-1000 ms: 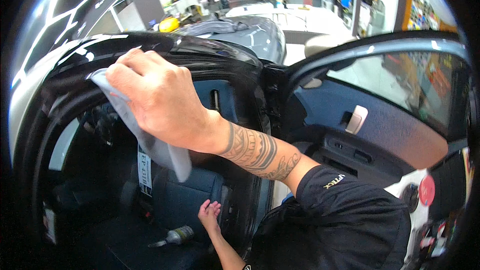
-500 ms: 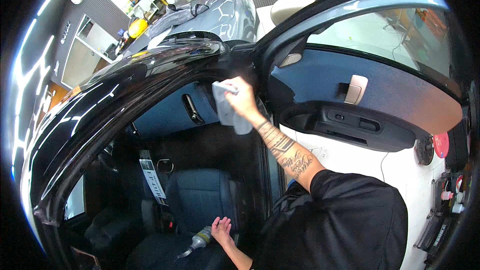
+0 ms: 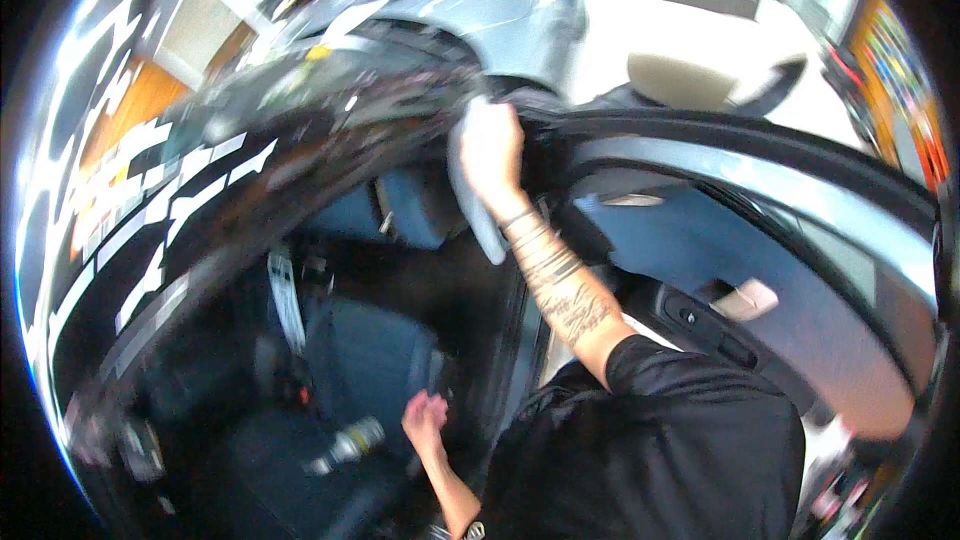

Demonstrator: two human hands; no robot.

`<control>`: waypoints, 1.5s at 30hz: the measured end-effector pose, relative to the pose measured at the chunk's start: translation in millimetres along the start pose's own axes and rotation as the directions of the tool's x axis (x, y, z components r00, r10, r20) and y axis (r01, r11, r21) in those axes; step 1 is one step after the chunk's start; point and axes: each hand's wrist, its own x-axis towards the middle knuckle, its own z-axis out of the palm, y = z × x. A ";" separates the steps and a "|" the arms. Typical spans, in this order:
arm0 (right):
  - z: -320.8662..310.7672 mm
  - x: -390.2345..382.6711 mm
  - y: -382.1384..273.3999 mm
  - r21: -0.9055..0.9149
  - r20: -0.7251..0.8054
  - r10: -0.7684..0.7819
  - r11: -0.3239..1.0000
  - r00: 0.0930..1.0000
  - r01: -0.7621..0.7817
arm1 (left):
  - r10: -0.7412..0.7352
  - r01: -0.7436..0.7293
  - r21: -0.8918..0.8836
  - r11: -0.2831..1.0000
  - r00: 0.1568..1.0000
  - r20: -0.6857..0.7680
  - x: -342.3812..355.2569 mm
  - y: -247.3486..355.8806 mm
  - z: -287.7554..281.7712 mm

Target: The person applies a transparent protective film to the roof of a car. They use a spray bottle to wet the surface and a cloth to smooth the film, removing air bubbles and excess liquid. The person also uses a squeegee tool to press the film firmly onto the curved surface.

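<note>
My right hand [image 3: 492, 148], on a tattooed forearm, is closed round a grey-white cloth [image 3: 470, 175]. It presses the cloth at the front upper corner of the car's door opening, by the base of the windshield pillar. The cloth hangs down below the fingers, and motion blurs it. Lower down, my left hand [image 3: 426, 418] hovers over the seat with its fingers loosely bent and apart, holding nothing. Beside it a clear spray bottle [image 3: 352, 440] with a yellowish label lies on the dark car seat [image 3: 375, 360], apart from the hand.
The opened car door [image 3: 700, 230], with blue-grey trim, stands to my right. A side mirror [image 3: 680, 80] juts out beyond it. Along my left runs the glossy black roof edge [image 3: 220, 200]. A seat belt strap [image 3: 286, 300] hangs inside. Another grey car [image 3: 500, 10] is parked ahead.
My right hand with the cloth has moved up and forward to the pillar's base. My left hand has shifted slightly up and left. The whole view has turned.
</note>
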 end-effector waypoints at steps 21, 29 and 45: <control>-148.4 -103.1 -276.5 0.379 0.101 -0.909 0.410 -0.404 -0.829 | 0.340 -0.225 0.427 0.876 0.916 -0.214 132.6 -56.7 -148.5; -110.2 -295.3 -129.3 0.100 0.738 -0.146 0.989 -0.658 -0.108 | 0.329 -0.215 0.560 0.800 0.938 -0.110 107.1 -28.8 -178.2; -174.3 -522.6 -116.9 0.448 -0.064 -0.180 0.874 -0.982 -0.190 | -0.495 0.452 0.540 0.710 0.866 -0.074 -257.3 -49.8 -170.4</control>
